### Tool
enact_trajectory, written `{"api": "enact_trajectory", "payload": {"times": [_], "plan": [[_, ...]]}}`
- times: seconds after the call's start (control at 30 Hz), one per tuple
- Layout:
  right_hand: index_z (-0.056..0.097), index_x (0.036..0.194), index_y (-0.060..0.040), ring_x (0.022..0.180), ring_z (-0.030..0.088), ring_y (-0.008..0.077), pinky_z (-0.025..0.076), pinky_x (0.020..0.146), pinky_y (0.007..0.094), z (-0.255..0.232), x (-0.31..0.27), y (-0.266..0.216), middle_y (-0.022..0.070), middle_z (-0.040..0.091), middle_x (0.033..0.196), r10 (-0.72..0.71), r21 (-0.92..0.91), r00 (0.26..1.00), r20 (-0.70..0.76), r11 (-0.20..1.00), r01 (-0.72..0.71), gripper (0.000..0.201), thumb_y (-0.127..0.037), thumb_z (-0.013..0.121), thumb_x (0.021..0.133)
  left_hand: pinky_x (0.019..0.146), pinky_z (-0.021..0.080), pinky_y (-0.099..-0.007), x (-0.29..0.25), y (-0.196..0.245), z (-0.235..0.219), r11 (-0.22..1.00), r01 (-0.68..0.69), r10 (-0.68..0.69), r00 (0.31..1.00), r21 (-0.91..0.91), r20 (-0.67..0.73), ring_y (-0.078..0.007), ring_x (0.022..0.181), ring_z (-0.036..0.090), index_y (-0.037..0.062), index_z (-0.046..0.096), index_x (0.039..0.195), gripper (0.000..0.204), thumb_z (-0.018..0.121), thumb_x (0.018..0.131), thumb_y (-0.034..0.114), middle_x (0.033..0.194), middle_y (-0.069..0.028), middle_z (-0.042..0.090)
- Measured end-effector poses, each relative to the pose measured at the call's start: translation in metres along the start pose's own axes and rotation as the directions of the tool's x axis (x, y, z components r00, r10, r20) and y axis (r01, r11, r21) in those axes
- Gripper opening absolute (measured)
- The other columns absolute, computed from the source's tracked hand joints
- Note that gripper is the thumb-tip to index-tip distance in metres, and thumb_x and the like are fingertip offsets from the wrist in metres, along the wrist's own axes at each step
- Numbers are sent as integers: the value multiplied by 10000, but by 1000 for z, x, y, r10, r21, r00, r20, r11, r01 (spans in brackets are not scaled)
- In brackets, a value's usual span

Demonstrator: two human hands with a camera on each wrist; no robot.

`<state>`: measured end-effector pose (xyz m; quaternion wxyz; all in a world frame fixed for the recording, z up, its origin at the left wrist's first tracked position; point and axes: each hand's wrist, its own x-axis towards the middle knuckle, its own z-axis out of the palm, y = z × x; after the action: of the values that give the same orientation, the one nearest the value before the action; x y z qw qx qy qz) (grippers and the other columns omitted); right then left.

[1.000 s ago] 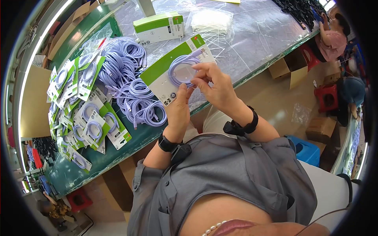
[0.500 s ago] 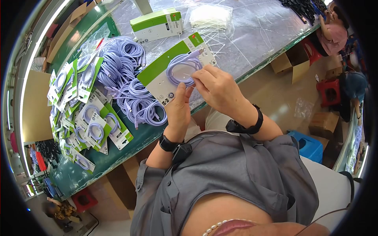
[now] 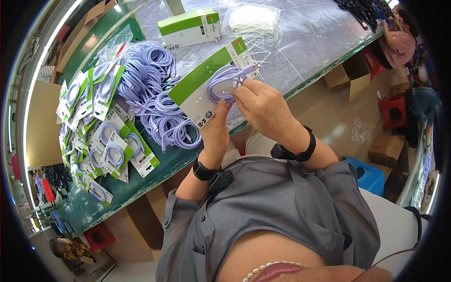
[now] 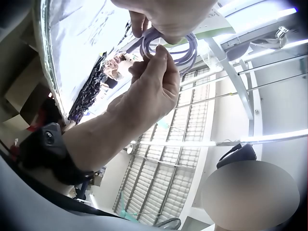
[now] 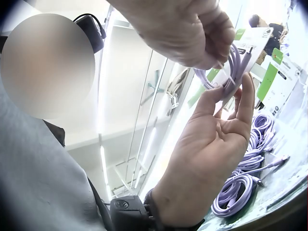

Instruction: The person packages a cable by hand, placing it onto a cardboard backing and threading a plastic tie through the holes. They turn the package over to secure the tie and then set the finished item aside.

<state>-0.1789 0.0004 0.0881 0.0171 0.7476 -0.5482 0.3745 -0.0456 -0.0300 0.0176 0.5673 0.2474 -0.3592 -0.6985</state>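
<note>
A green-and-white printed card [image 3: 195, 96] is held up over the table's front edge in the head view, a coiled lilac USB cable [image 3: 211, 84] lying against its face. My left hand [image 3: 216, 134] grips card and coil at the lower edge, thumb in front and fingers behind. From the right, my right hand [image 3: 264, 105] curls its fingers beside the coil. In the right wrist view that hand [image 5: 185, 29] pinches a thin white cable tie [image 5: 228, 76] that passes round the coil. The cable's plug [image 3: 249, 70] points to the upper right.
Left on the table lie carded cables [image 3: 112, 155] in a pile and loose lilac coils [image 3: 145, 70]. Behind stand a stack of cards [image 3: 190, 35] and a bag of white ties [image 3: 253, 21]. Black cables [image 3: 357, 11] lie far right. Two people sit beyond the table's right edge.
My right fingers have closed in beside the coil and stay there. The card with the cable has shifted slightly, lately a little to the right.
</note>
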Motion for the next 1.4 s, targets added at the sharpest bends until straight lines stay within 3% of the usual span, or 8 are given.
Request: {"api": "enact_trajectory", "payload": {"times": [0.5, 0.6, 0.7, 0.83, 0.9, 1.0, 1.13, 1.4], "plan": [[524, 883, 22, 897, 596, 330, 480, 783, 381, 7, 3, -5, 188, 585, 888, -63, -105, 998, -1, 992, 63, 144, -24, 531, 747, 842, 492, -280, -3, 1, 3, 980, -72, 95, 989, 186, -114, -165, 1003, 562, -14, 432, 1228, 425, 623, 849, 7, 1142, -96, 538], [546, 892, 1, 866, 602, 313, 490, 730, 372, 20, 4, 3, 159, 583, 878, -27, -75, 996, 85, 997, 34, 155, -50, 545, 746, 856, 495, -286, -6, 4, -2, 815, -140, 174, 985, 562, -7, -159, 1002, 566, -11, 442, 1222, 397, 609, 863, 21, 1141, -91, 540], [561, 867, -37, 761, 588, 290, 485, 639, 371, 14, 4, 5, 122, 565, 827, -77, 54, 994, -72, 995, 81, 91, -48, 552, 777, 922, 500, -393, 1, -3, -17, 856, -195, 146, 980, 479, 138, -197, 1045, 575, 4, 458, 1228, 345, 520, 890, -17, 1149, -98, 560], [579, 904, -41, 656, 550, 222, 458, 558, 339, -5, -7, 44, 88, 586, 825, 256, 260, 920, -299, 949, -179, 98, 6, 556, 821, 919, 503, -375, 2, 31, -5, 991, 109, -116, 989, -80, -89, -199, 1015, 606, 24, 481, 1215, 305, 522, 913, 42, 1132, -85, 585], [601, 1019, -33, 799, 594, 233, 485, 674, 345, 10, -15, 72, 98, 625, 958, 615, 531, 766, 188, 593, -606, 217, -3, 587, 805, 916, 505, -370, -4, 41, 0, 965, 228, -233, 972, -133, -30, -200, 1013, 608, 28, 481, 1210, 294, 515, 919, 49, 1146, -84, 585], [589, 1127, -32, 995, 581, 269, 464, 841, 369, 52, -34, 49, 125, 614, 1094, 275, 481, 961, -31, 847, -227, 342, -26, 621, 786, 913, 508, -365, -13, 42, 11, 958, 263, -262, 965, -116, 26, -199, 1021, 605, 28, 472, 1220, 304, 510, 919, 47, 1158, -86, 582], [550, 1183, -28, 1164, 485, 324, 369, 985, 395, 61, -41, 53, 173, 552, 1200, 272, 604, 930, 248, 707, -368, 445, -31, 646, 749, 883, 524, -370, -18, 41, 14, 951, 283, -288, 957, -125, -22, -201, 999, 605, 9, 479, 1205, 292, 518, 916, 32, 1119, -97, 580], [531, 1168, -6, 1073, 535, 321, 412, 934, 404, 90, -56, 55, 180, 579, 1114, 279, 542, 959, -48, 814, -210, 417, -22, 627, 762, 906, 516, -381, -20, 45, 25, 955, 277, -280, 960, -103, -22, -214, 1015, 604, 9, 460, 1231, 311, 507, 926, 46, 1134, -103, 578]]}}
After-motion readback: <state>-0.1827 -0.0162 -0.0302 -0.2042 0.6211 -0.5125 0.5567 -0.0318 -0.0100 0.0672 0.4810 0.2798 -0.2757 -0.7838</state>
